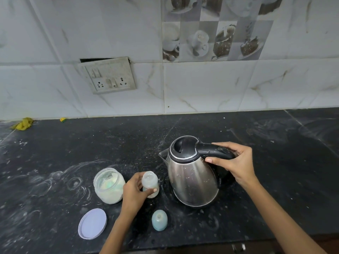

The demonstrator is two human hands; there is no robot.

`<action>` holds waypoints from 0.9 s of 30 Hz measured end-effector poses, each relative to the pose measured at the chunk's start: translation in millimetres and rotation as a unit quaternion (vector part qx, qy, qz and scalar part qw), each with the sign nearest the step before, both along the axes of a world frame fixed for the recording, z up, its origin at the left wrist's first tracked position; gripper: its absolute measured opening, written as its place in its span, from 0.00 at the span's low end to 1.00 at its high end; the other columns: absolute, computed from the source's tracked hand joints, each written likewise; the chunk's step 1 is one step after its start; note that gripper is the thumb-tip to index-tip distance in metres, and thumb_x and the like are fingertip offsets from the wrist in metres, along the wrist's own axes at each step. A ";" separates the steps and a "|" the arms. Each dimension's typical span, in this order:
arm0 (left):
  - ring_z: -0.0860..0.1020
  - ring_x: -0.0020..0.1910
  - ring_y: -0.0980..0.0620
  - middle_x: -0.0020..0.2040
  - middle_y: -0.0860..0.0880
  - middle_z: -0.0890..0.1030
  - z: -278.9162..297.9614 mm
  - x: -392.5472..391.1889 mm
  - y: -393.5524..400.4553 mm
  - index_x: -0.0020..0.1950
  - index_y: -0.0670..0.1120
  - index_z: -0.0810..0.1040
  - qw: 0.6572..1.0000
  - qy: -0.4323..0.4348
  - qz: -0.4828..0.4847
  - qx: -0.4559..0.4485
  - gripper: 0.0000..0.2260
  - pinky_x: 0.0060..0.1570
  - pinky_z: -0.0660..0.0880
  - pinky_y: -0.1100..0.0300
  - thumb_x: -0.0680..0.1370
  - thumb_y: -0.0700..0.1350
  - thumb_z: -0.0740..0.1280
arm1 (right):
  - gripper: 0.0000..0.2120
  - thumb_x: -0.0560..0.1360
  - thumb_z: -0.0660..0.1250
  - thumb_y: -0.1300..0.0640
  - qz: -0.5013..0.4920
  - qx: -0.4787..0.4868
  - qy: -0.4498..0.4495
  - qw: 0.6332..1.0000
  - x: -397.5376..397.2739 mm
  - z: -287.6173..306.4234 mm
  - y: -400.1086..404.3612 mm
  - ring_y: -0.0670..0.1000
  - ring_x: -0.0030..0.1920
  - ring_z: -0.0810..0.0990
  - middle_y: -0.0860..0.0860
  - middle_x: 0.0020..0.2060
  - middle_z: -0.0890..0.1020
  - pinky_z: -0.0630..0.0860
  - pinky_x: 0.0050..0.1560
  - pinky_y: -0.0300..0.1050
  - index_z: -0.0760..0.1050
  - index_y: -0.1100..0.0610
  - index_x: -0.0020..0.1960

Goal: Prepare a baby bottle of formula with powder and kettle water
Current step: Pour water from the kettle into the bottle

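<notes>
Steel kettle stands upright on the black stone tabletop, lid shut, spout pointing toward nine o'clock, and the right hand is wrapped around its black handle at the kettle's three o'clock side. Over at the kettle's nine o'clock, just beside it, the left hand grips the open baby bottle, which stands upright on the tabletop with no teat on it. Touching that hand's far side, at the bottle's nine o'clock, sits the open powder jar, white powder visible inside. Its pale lid lies flat at the jar's six o'clock, apart from it. At the bottle's six o'clock stands the blue-green bottle cap, clear of everything.
</notes>
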State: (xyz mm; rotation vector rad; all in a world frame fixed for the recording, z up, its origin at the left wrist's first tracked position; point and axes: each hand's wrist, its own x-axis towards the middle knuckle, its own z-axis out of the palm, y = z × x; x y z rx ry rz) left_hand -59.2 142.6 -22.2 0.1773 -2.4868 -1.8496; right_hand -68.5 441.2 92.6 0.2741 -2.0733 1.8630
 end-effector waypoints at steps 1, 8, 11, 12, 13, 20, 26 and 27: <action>0.82 0.51 0.58 0.50 0.51 0.83 -0.8 0.5 -0.5 0.52 0.50 0.77 1.000 0.002 0.000 -0.003 0.25 0.52 0.77 0.63 0.61 0.31 0.79 | 0.22 0.54 0.82 0.64 -0.011 -0.013 0.000 1.000 2.5 -5.3 1.4 0.52 0.42 0.87 0.53 0.42 0.88 0.82 0.45 0.41 0.84 0.59 0.47; 0.81 0.52 0.54 0.50 0.50 0.83 -2.2 -0.7 -0.7 0.51 0.52 0.76 1.000 0.017 -0.004 -0.019 0.26 0.54 0.77 0.58 0.61 0.30 0.79 | 0.20 0.57 0.84 0.59 -0.083 -0.055 -0.009 0.995 26.1 -43.4 4.8 0.42 0.32 0.82 0.50 0.34 0.86 0.75 0.33 0.32 0.83 0.62 0.46; 0.81 0.52 0.53 0.51 0.50 0.83 -2.0 -1.8 -0.6 0.51 0.51 0.76 0.999 0.020 -0.004 -0.026 0.26 0.54 0.77 0.56 0.61 0.31 0.79 | 0.20 0.58 0.82 0.51 -0.107 -0.048 -0.017 0.993 29.9 -44.1 1.5 0.50 0.40 0.86 0.53 0.39 0.87 0.80 0.41 0.40 0.84 0.59 0.46; 0.81 0.52 0.53 0.51 0.49 0.83 -1.6 -1.8 -0.5 0.51 0.51 0.76 0.999 0.020 -0.005 -0.029 0.26 0.54 0.77 0.56 0.61 0.31 0.79 | 0.20 0.59 0.81 0.50 -0.112 -0.039 -0.022 0.993 31.5 -43.5 0.7 0.52 0.41 0.86 0.53 0.40 0.87 0.80 0.43 0.42 0.84 0.58 0.46; 0.81 0.52 0.53 0.51 0.49 0.82 -0.5 -1.5 0.4 0.52 0.49 0.76 0.999 0.021 -0.007 -0.032 0.25 0.54 0.77 0.57 0.61 0.31 0.79 | 0.20 0.60 0.81 0.49 -0.117 -0.028 -0.023 0.992 33.8 -42.6 -0.4 0.52 0.43 0.86 0.53 0.41 0.87 0.80 0.45 0.44 0.83 0.58 0.47; 0.80 0.50 0.52 0.51 0.48 0.82 5.3 14.6 10.4 0.55 0.44 0.76 0.998 0.045 0.035 -0.031 0.24 0.53 0.77 0.56 0.62 0.36 0.80 | 0.19 0.67 0.80 0.56 -0.264 0.103 0.090 0.955 51.3 -33.0 -11.3 0.52 0.54 0.79 0.56 0.51 0.79 0.74 0.56 0.37 0.81 0.61 0.56; 0.81 0.49 0.54 0.49 0.50 0.82 4.7 48.1 12.2 0.54 0.45 0.76 0.995 0.057 0.083 -0.011 0.25 0.50 0.78 0.58 0.61 0.39 0.81 | 0.04 0.72 0.73 0.69 -0.256 0.143 0.210 0.933 80.1 -25.5 -41.3 0.57 0.48 0.79 0.57 0.45 0.80 0.77 0.51 0.48 0.82 0.66 0.46; 0.81 0.48 0.55 0.49 0.51 0.81 6.0 54.1 12.4 0.54 0.46 0.76 0.994 0.062 0.091 -0.012 0.25 0.49 0.78 0.60 0.61 0.40 0.81 | 0.03 0.72 0.73 0.69 -0.230 0.158 0.210 0.937 85.4 -31.2 -50.0 0.56 0.47 0.79 0.57 0.44 0.80 0.77 0.50 0.47 0.82 0.66 0.45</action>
